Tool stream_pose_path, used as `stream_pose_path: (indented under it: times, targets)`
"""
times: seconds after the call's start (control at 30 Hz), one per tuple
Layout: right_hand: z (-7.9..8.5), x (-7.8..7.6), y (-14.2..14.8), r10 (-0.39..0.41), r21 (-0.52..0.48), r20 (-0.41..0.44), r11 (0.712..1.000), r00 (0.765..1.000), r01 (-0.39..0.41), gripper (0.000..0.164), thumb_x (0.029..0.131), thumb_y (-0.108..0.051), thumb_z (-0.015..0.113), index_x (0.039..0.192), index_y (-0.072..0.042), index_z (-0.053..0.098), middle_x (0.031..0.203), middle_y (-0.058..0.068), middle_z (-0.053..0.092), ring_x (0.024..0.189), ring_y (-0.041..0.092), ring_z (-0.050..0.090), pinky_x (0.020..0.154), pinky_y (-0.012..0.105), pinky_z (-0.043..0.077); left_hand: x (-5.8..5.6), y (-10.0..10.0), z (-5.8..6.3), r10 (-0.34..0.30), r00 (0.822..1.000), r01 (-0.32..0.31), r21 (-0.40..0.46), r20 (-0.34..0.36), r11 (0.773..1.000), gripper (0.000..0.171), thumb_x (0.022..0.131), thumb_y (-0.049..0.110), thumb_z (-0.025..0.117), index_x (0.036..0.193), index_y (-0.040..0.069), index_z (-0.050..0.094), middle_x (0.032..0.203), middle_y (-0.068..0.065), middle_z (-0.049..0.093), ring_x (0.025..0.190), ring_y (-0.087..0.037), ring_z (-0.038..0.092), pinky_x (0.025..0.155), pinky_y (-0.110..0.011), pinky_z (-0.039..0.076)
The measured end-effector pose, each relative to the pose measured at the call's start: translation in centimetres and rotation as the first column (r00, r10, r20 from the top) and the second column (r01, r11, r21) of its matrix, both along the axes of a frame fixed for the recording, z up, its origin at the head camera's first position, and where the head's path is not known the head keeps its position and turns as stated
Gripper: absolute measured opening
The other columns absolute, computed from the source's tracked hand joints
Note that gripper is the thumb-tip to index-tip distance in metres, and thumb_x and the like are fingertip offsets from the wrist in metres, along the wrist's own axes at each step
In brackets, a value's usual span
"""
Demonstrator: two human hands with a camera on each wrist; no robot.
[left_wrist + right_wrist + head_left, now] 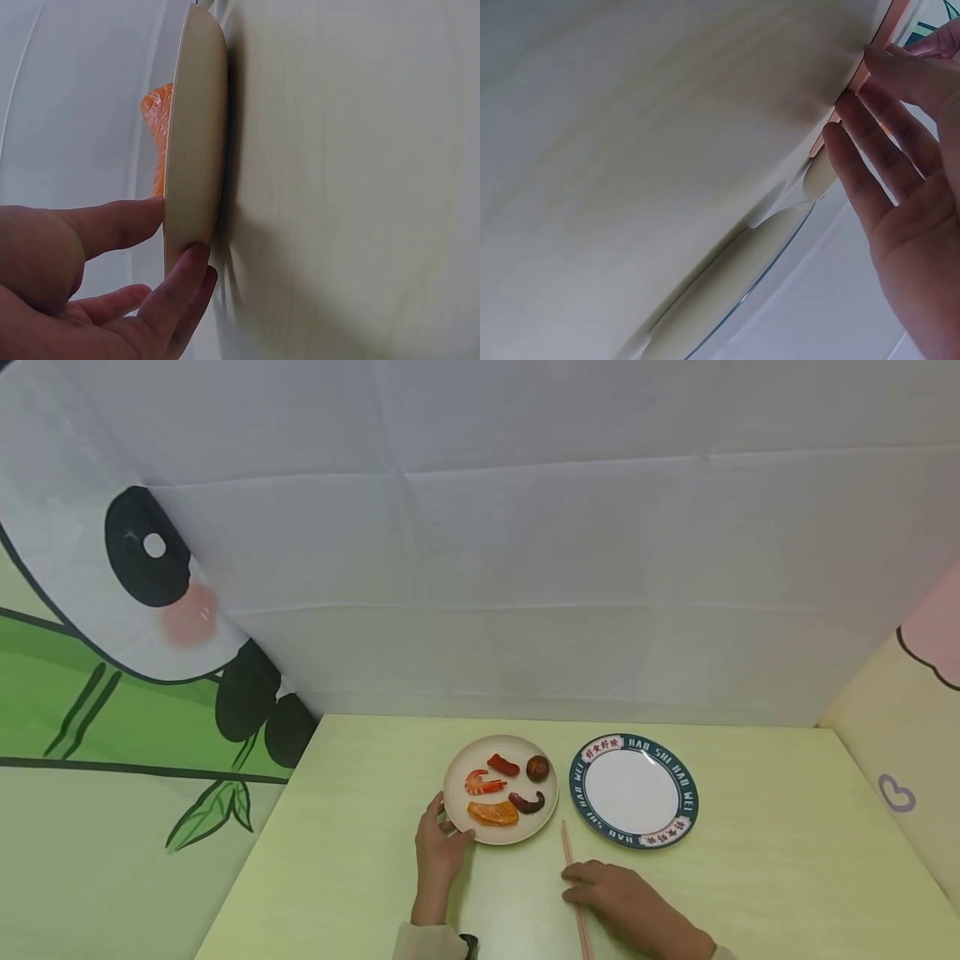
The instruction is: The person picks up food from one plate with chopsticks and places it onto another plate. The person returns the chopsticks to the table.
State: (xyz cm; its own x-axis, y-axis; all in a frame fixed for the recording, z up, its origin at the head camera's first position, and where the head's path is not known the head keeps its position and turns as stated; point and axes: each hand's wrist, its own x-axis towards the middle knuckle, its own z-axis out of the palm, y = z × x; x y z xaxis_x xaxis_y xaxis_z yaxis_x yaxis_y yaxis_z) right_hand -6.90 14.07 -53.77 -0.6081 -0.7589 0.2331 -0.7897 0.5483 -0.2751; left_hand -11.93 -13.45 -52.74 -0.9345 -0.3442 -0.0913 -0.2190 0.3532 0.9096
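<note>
Green table holds two plates; left hand pinches the food plate at 7 o'clock; right hand lies flat on chopsticks; picking them up seems next.

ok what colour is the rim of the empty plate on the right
Dark teal rim with white lettering and red-and-white label patches; the head view shows it best.

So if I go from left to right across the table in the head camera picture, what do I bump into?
Left hand → beige plate with food → chopsticks, under the right hand → blue-rimmed plate, nothing on it.
</note>
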Motion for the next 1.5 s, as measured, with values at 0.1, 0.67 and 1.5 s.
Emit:
stream_pose_path:
  times: [0.1, 0.67, 1.5]
  targets:
    - [0.0, -0.2, -0.1, 0.018, -0.003, -0.037, 1.000, 0.999, -0.018, 0.024, 0.080, -0.009, 0.068, 0.101, -0.019, 0.071, 0.112, -0.001, 0.060, 0.097, 0.013, 0.057, 0.078, 0.027, 0.050, -0.1, 0.0, -0.1, 0.005, 1.000, -0.005, 0.010, 0.001, 1.000, 0.075, 0.071, -0.009, 0.071, 0.137, -0.003, 0.037, 0.129, -0.020, 0.046, 0.098, -0.028, 0.057, 0.072, -0.035, 0.051]
    - [0.6, -1.4, -0.7, 0.085, 0.110, -0.153, 0.992, 0.985, -0.069, 0.016, 0.077, -0.010, 0.069, 0.083, -0.024, 0.064, 0.089, -0.010, 0.043, 0.070, 0.004, 0.040, 0.054, 0.012, 0.034, 0.0, -0.1, -0.3, 0.009, 1.000, -0.008, 0.003, -0.014, 1.000, 0.075, 0.071, -0.008, 0.072, 0.137, -0.003, 0.037, 0.127, -0.021, 0.046, 0.095, -0.028, 0.057, 0.071, -0.033, 0.051]
    - [0.3, -2.5, -1.2, 0.351, 0.184, -0.152, 0.928, 0.924, -0.323, 0.007, 0.085, -0.026, 0.064, 0.090, -0.030, 0.062, 0.092, -0.013, 0.044, 0.075, 0.000, 0.041, 0.063, 0.011, 0.035, 0.2, -0.1, -0.2, 0.006, 1.000, -0.006, 0.015, -0.012, 1.000, 0.076, 0.070, -0.008, 0.072, 0.137, -0.004, 0.037, 0.125, -0.022, 0.045, 0.092, -0.028, 0.060, 0.071, -0.034, 0.052]
